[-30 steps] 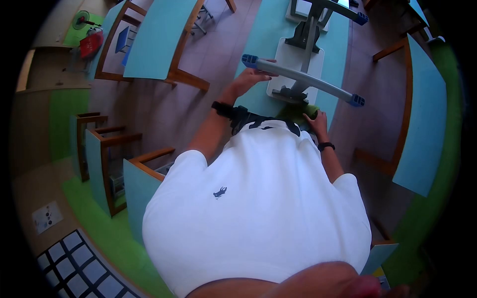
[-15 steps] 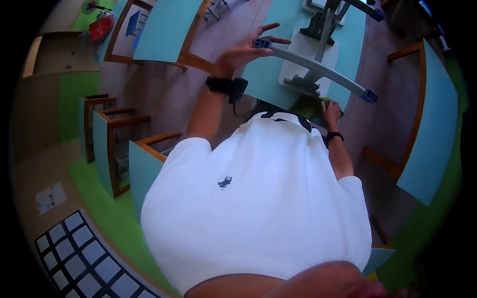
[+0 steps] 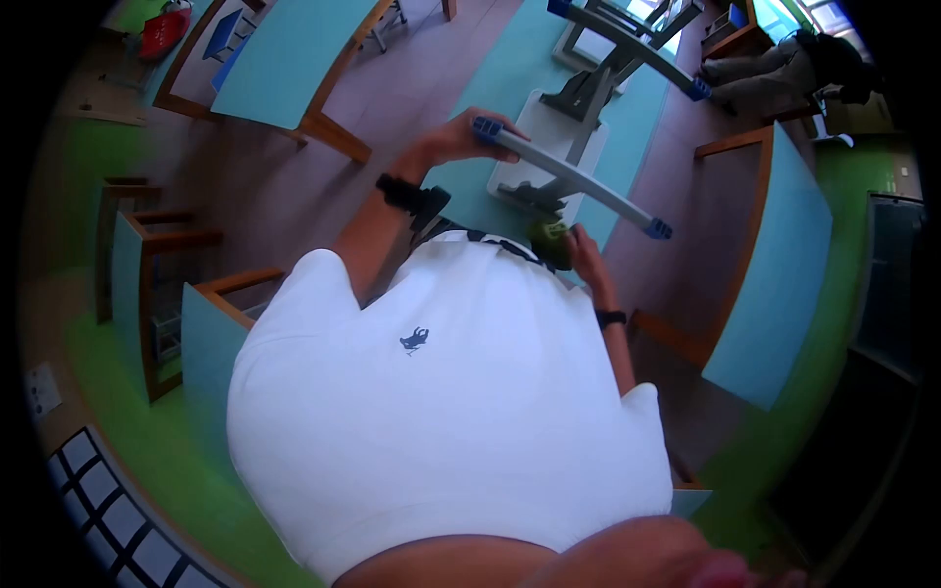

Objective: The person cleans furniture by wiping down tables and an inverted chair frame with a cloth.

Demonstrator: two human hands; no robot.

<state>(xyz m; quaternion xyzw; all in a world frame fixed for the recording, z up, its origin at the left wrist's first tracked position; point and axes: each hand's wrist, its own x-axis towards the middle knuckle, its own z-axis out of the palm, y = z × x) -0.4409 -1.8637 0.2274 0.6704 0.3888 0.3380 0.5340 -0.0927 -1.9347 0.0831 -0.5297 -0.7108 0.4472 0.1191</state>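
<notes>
An upturned grey metal seat frame [image 3: 588, 181] with blue end caps rests on a light-blue table [image 3: 469, 191], its pale seat board [image 3: 524, 147] face down. My left hand [image 3: 461, 139] is wrapped round the capped left end of the near foot bar. Below the frame's other side, near the table's front edge, my right hand [image 3: 588, 257] holds a crumpled green cloth [image 3: 553, 243]. Its fingers are partly hidden. A black strap and box are on my left wrist, a black band on my right.
Light-blue tables with wooden frames stand at the left [image 3: 284, 69] and right [image 3: 784, 274]. A second upturned seat frame [image 3: 642, 44] lies farther along the same table. Another person [image 3: 804, 73] is bent over at the upper right. A red bag [image 3: 165, 31] is at the upper left.
My left hand was spread over the bar end and has closed round it. My right hand still has the green cloth. The view has shifted, and the other person shows more fully.
</notes>
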